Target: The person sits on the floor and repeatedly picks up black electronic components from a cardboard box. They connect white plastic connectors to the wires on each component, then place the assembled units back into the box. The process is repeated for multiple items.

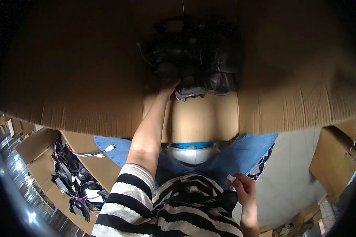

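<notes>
My left hand (169,89) reaches into a large cardboard box lying with its opening toward me. Its fingers are lost in shadow beside a black item in clear wrapping (190,89). More dark, wrapped items (222,81) are stacked behind and to the right, with thin wires sticking out. My right hand (245,189) is low at the right, by my thigh, its thumb and fingers pinching a small white piece (231,178) that looks like a plug connector.
Box flaps (300,98) spread wide on both sides. At the left stands an open carton (43,168) of black parts with coloured wires; a bundle of white connectors (108,149) hangs over its edge. Another cardboard box (332,162) is at the right. A white rounded object (192,156) sits between my knees.
</notes>
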{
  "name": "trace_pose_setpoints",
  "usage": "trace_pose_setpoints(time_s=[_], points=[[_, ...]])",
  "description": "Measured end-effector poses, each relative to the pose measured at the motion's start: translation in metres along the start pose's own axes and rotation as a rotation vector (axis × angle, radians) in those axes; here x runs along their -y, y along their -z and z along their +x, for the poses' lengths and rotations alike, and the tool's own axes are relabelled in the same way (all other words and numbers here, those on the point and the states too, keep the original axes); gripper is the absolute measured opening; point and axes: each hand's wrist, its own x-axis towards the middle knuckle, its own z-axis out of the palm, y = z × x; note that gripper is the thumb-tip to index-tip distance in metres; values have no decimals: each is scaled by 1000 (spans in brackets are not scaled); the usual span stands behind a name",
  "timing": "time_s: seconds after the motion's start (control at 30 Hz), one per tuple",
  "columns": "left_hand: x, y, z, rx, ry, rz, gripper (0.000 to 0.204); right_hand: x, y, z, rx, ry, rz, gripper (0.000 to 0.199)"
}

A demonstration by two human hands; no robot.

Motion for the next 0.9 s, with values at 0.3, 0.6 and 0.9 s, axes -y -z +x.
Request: trace_pose_setpoints(time_s=[0.3,0.6,0.9], points=[[1,-21,19,16,-43,-233,76,7,-7,24,5,-10,-60,17],[-32,-50,-91,-344,-784,546,46,14,-11,24,-25,-15,-99,21],[10,-62,-163,33,-847,482,39,14,-6,29,2,35,-71,17]])
